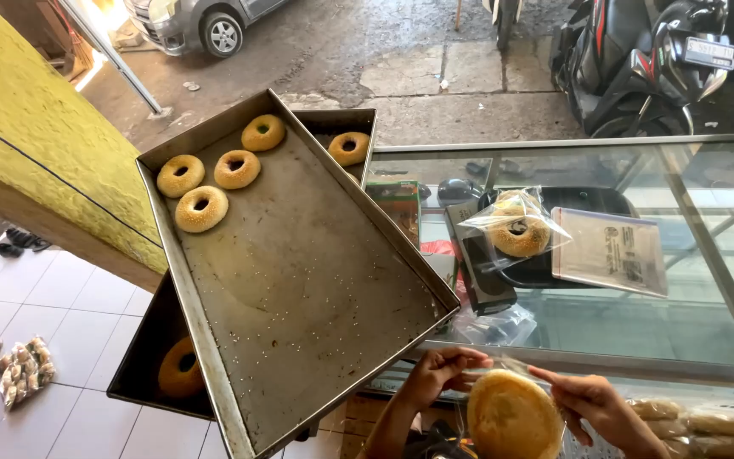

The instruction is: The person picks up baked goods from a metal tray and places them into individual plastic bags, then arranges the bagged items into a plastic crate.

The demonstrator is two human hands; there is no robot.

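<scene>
Head camera, looking down over a glass display counter (605, 340) toward a street. At the bottom centre, two bare hands work on a round golden bread bun (513, 418) inside a clear plastic bag (503, 367). The bun is nearly circular, so it has no clear long axis; its domed face is turned up toward the camera, and it sits low in the frame between the hands, in front of the counter's near edge. The left hand (439, 374) is curled, with its fingers pinching the bag's mouth just above the bun. The right hand (592, 399) has its fingers stretched toward the left, gripping the bag's other edge beside the bun.

To the left, a large metal baking tray (299, 280) lies tilted across a second tray (142, 365), its long side running from upper left to lower right. Four sesame-covered ring breads (214, 174) cluster at its far end. On the countertop rests another ring bread sealed in a clear bag (518, 229). More bagged buns (707, 425) lie at lower right. A car (197, 21) and motorbike (639, 59) stand outside.
</scene>
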